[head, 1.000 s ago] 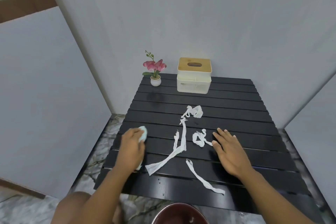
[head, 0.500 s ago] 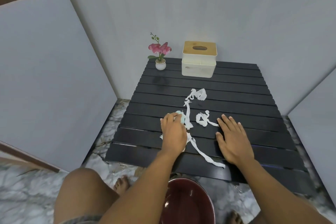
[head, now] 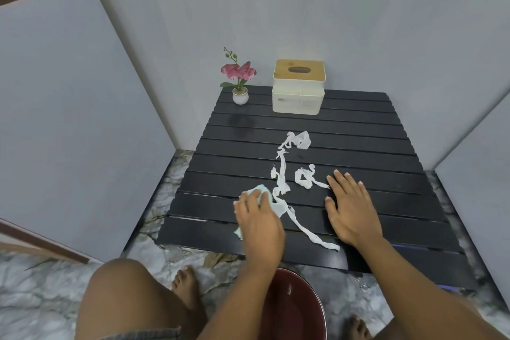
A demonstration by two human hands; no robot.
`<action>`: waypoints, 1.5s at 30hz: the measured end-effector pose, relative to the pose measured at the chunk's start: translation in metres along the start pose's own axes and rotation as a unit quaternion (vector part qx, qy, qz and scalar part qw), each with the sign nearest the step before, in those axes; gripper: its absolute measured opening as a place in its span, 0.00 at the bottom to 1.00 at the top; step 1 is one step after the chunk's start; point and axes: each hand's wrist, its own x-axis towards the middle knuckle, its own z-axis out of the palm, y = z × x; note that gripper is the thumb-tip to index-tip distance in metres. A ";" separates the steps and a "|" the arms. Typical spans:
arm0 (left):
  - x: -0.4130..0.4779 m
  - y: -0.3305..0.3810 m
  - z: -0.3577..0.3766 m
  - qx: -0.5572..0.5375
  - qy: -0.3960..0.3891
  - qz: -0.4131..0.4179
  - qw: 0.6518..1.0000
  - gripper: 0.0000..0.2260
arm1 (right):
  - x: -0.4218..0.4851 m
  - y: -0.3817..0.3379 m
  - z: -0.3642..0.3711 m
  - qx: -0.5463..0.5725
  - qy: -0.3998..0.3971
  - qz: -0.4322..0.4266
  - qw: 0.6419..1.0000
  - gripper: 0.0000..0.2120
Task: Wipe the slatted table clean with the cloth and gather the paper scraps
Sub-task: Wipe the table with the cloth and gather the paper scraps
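A black slatted table (head: 358, 130) fills the middle of the view. White paper scraps (head: 283, 174) lie strung out along its centre, from a crumpled piece (head: 302, 139) further back to a long strip (head: 311, 234) at the near edge. My left hand (head: 258, 222) presses a pale blue cloth (head: 66, 190) flat on the near slats, touching the scraps' left side. The cloth is mostly hidden under the palm. My right hand (head: 352, 208) rests flat on the table, fingers spread, just right of a looped scrap (head: 303, 178).
A white tissue box with a wooden lid (head: 298, 87) and a small potted pink flower (head: 239, 78) stand at the table's far edge by the wall. A dark red basin (head: 292, 309) sits on the marble floor below the near edge, between my knees.
My left hand slid the cloth from the table's left side rightward into the scraps, bunching the lower strips together. The right hand stayed flat in place.
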 end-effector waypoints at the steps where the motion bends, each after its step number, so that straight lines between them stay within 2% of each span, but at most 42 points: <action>1: 0.002 0.008 0.004 -0.011 -0.003 0.012 1.000 0.17 | 0.000 0.000 0.000 0.001 0.000 0.001 1.000 0.26; 6: 0.012 0.008 -0.004 -0.082 -0.022 0.063 0.994 0.15 | 0.001 0.001 0.000 0.000 0.003 0.001 1.000 0.30; 11: 0.028 -0.055 -0.034 -0.034 0.005 0.021 0.999 0.15 | 0.001 0.000 0.000 -0.001 0.004 0.002 1.000 0.30; 13: 0.028 -0.066 -0.035 -0.028 0.011 0.032 0.999 0.14 | 0.001 0.000 0.000 -0.003 0.003 0.004 1.000 0.29; 17: 0.035 -0.049 -0.021 -0.034 -0.001 0.066 0.997 0.15 | 0.001 0.001 0.001 -0.003 0.004 0.004 1.000 0.26; 25: 0.052 -0.031 -0.017 -0.102 -0.068 0.156 0.980 0.15 | 0.002 0.001 0.000 0.001 0.002 0.006 1.000 0.28; 27: 0.059 -0.044 -0.034 -0.102 -0.042 0.139 0.984 0.15 | 0.001 0.001 -0.001 0.000 0.002 0.006 1.000 0.29; 30: 0.066 -0.076 -0.056 -0.085 0.014 0.061 0.994 0.15 | 0.002 0.001 0.001 0.000 0.001 0.005 1.000 0.29; 32: 0.060 -0.088 -0.055 -0.065 0.025 0.032 0.997 0.14 | 0.002 0.002 0.001 -0.001 0.007 0.004 1.000 0.30; 37: 0.059 -0.075 -0.025 -0.072 -0.006 0.105 0.992 0.15 | 0.002 0.002 0.002 0.016 0.011 -0.001 1.000 0.31; 42: 0.123 -0.065 -0.024 -0.099 -0.087 0.191 0.973 0.19 | 0.010 0.003 -0.010 0.146 0.055 0.037 0.987 0.20; 45: 0.157 -0.050 -0.035 -0.154 -0.055 0.215 0.963 0.22 | 0.037 -0.016 -0.018 0.153 0.064 -0.013 0.986 0.17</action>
